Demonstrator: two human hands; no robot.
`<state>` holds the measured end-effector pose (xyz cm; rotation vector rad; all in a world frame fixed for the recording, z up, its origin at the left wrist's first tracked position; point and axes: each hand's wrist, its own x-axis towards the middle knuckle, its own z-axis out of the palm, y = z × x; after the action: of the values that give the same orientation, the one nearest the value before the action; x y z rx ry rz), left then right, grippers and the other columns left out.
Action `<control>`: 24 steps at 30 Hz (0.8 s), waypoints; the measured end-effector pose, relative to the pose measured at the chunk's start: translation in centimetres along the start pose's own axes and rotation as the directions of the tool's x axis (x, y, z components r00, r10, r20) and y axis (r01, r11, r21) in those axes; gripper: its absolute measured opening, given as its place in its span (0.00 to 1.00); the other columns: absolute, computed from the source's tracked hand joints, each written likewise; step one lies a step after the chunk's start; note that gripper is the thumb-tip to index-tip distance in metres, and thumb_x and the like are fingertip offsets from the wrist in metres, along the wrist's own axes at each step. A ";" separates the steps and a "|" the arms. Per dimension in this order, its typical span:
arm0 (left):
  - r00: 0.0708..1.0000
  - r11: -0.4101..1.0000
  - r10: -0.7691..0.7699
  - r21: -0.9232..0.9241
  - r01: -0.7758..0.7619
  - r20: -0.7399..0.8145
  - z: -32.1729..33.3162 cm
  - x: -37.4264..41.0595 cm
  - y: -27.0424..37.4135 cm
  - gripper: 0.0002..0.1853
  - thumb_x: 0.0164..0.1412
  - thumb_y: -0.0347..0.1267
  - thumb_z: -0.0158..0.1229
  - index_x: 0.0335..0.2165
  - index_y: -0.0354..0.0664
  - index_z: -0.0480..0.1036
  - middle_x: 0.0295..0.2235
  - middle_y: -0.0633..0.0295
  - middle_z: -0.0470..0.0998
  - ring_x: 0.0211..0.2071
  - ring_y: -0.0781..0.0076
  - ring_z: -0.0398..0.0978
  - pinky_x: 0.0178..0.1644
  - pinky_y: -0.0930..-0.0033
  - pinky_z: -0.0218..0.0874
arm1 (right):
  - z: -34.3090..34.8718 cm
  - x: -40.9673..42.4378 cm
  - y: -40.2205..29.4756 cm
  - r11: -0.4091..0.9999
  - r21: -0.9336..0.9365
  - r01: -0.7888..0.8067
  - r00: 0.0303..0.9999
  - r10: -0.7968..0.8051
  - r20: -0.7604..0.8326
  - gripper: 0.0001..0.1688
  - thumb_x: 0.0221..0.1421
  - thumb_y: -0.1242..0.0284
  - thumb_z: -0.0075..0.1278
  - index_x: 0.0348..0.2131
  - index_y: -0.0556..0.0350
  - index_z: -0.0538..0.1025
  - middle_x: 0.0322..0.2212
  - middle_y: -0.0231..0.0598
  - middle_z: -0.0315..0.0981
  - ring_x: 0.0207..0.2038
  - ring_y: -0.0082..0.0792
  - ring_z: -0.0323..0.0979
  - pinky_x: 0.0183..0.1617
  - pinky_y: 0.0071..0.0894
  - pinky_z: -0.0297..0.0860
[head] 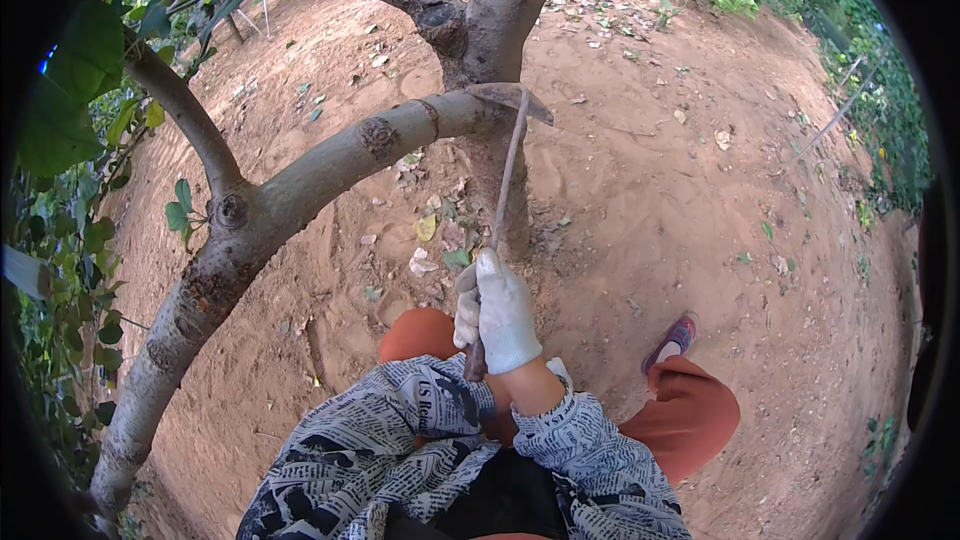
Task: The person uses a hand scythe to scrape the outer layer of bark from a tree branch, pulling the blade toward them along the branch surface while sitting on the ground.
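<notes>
Both of my hands wear pale work gloves and grip one long-handled tool, a hoe-like scraper with a thin metal shank. My right hand is closed around it, thumb up along the shank. Behind it, my left hand is partly hidden, its fingers wrapped on the same handle just above the dark wooden butt. The tool's curved, worn blade lies crosswise at the far end, against the tree trunk where a thick low branch joins it.
Bare sandy soil with scattered dry leaves surrounds the trunk base. The low branch curves across my left side, with a side limb and leafy foliage beyond. Green plants line the far right. My shoe stands at right.
</notes>
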<state>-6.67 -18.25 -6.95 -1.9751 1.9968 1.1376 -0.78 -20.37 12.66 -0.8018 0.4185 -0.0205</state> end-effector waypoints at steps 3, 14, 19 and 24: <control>1.000 1.000 0.002 -0.004 -0.002 0.002 0.1 0.3 0.1 0.22 0.56 0.41 0.45 0.50 0.51 0.67 0.53 0.62 0.66 0.52 0.62 0.65 0.53 0.59 0.56 | -0.1 1.2 0.7 0.997 -0.063 0.033 0.999 -0.035 -0.020 0.24 0.60 0.55 0.37 0.24 0.58 0.65 0.06 0.29 0.51 0.05 0.24 0.50 0.08 0.27 0.55; 1.000 1.000 0.021 -0.009 -0.021 0.013 0.6 -0.3 0.7 0.23 0.56 0.41 0.45 0.50 0.51 0.67 0.53 0.62 0.65 0.52 0.61 0.64 0.53 0.59 0.55 | -0.2 3.2 2.1 0.991 -0.102 0.085 0.992 -0.094 -0.084 0.22 0.60 0.58 0.36 0.26 0.59 0.66 0.10 0.30 0.56 0.07 0.21 0.54 0.07 0.22 0.54; 0.999 0.999 0.035 -0.020 -0.035 0.014 0.8 -0.3 1.0 0.23 0.56 0.41 0.45 0.50 0.51 0.66 0.53 0.62 0.65 0.52 0.61 0.64 0.53 0.60 0.55 | -0.1 2.6 2.7 0.989 -0.116 0.093 0.988 -0.107 -0.115 0.23 0.61 0.58 0.37 0.26 0.59 0.67 0.09 0.27 0.53 0.08 0.18 0.52 0.09 0.21 0.51; 0.999 0.998 0.053 -0.021 -0.053 0.011 1.1 -0.1 1.3 0.23 0.56 0.41 0.45 0.50 0.51 0.66 0.53 0.62 0.65 0.52 0.61 0.64 0.53 0.60 0.55 | -1.2 4.7 3.9 0.937 -0.292 0.192 0.959 -0.242 -0.146 0.22 0.61 0.58 0.37 0.25 0.58 0.67 0.09 0.26 0.54 0.08 0.18 0.52 0.10 0.20 0.52</control>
<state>-8.33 -17.66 -7.11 -1.9316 2.0518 1.1833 2.49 -19.33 7.52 -1.1242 0.5088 -0.2484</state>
